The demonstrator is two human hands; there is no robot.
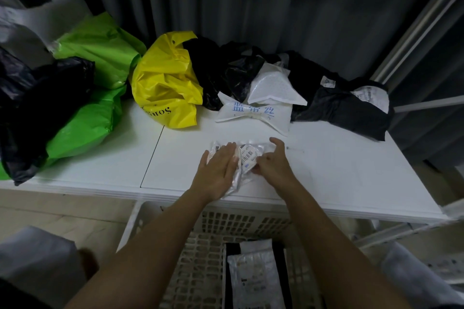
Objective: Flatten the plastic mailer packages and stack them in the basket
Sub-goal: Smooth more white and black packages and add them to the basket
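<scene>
Clear mailer (247,155): near centre of worktop (339,165). Pressed under flat, straight-fingered left hand (218,170) to expel air; edge pinched by right hand (272,160) to steady. Basket (200,258) below near edge, two mailers stacked.

Under the flat left hand (221,167) much of the small clear mailer (247,155) is covered, and its barcode label print is too small to read. The right hand (272,162) hides that mailer's right edge, its fingertips tucked out of sight. Near the person, the basket (200,258) runs off the bottom edge, as do the flattened mailers (256,278) inside it.
</scene>
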